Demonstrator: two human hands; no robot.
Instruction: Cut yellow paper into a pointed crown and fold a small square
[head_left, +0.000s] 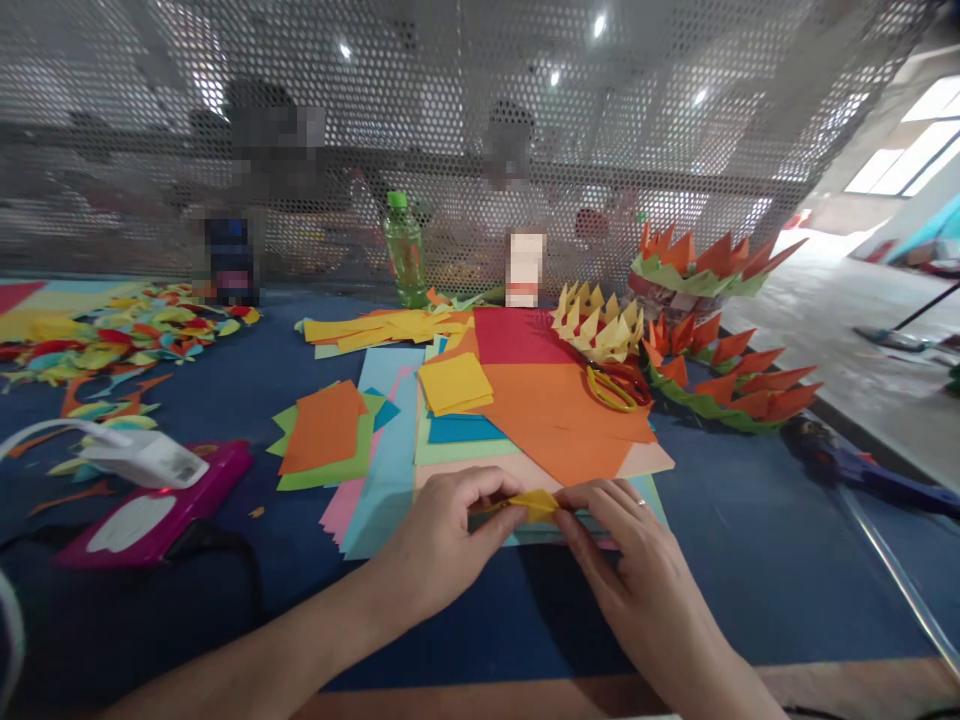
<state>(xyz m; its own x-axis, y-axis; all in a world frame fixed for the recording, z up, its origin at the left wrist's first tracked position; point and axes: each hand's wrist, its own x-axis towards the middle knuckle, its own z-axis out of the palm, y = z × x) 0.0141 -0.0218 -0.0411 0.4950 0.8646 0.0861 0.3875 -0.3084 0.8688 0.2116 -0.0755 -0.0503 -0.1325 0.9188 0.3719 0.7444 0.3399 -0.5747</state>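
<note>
My left hand [442,535] and my right hand [630,560] meet over the front edge of a stack of coloured paper sheets [525,430]. Both pinch a small folded yellow paper piece [534,503] between thumb and fingers. A ring shows on my right hand. Just beyond lie a small pile of yellow squares [454,382], a large orange sheet [562,420] and yellow-handled scissors [616,388].
Folded spiky paper crowns, yellow [596,325] and orange-green [720,385], stand at the right. Orange and green squares [326,435], paper scraps [112,335], a magenta case [150,505] with a white device and a green bottle [403,250] lie left and behind. A perforated screen [480,150] backs the blue table [750,560].
</note>
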